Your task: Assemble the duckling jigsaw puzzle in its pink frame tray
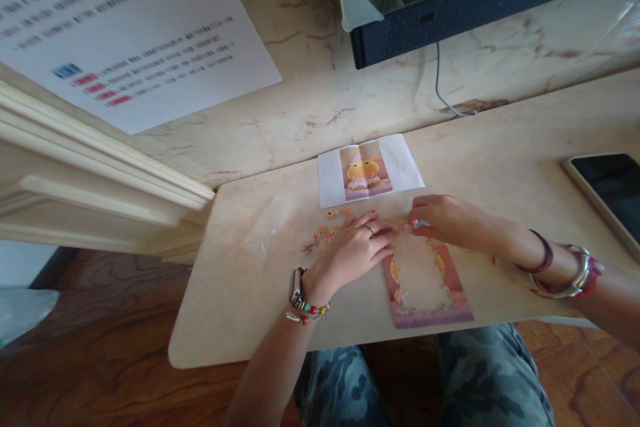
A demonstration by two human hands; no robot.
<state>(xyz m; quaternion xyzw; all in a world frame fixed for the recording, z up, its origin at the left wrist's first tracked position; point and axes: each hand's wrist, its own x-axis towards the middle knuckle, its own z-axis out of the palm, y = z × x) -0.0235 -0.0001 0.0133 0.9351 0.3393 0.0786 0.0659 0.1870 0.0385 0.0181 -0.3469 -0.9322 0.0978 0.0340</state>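
A jigsaw puzzle [430,317] lies on the table as a pinkish border around a bare middle. My left hand [356,248] rests palm down over its upper left corner, fingers stretched toward the border. Loose puzzle pieces [323,235] lie just beyond and left of that hand, some partly covered by it. My right hand [443,217] is curled over the top edge in a pinch, with bluish pieces [419,223] at its fingertips; the fingers partly hide what they hold. Behind both hands lies a creased paper sheet [367,170] printed with a yellow cartoon figure.
The table [220,293] has a rounded front left corner. A clear plastic bag [263,240] lies left of the pieces. At the right sits a phone [613,197]. A dark screen [480,7] overhangs the back, with a cable [440,83] below. A printed notice [150,33] hangs upper left.
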